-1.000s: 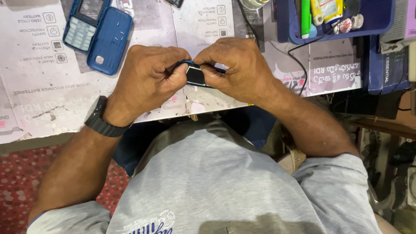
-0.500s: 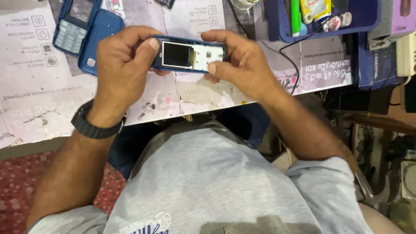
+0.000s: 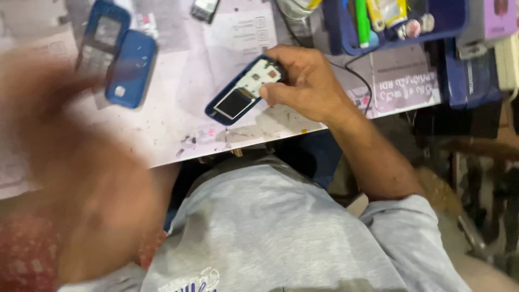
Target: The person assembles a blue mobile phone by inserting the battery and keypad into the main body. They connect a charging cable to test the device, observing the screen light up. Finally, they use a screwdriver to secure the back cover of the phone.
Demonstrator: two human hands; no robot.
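My right hand (image 3: 309, 82) grips a blue keypad phone (image 3: 240, 92) by its upper end and holds it tilted just above the paper-covered bench (image 3: 178, 103). The phone's dark screen points down-left, and its keypad area shows a bare white board. My left hand (image 3: 51, 113) is a large blur at the left, off the phone and close to the camera. Its fingers cannot be made out. Up at the left lie a blue phone shell (image 3: 131, 75) and a second blue phone body (image 3: 102, 40).
A blue tray (image 3: 338, 38) with a green marker and small packets stands at the back right. A black cable (image 3: 361, 75) runs past my right hand. A small dark part (image 3: 204, 10) lies at the top edge. Boxes crowd the right side.
My left hand has let go of the phone and swung away to the left. My right hand alone now holds the phone, turned diagonally and lower over the bench.
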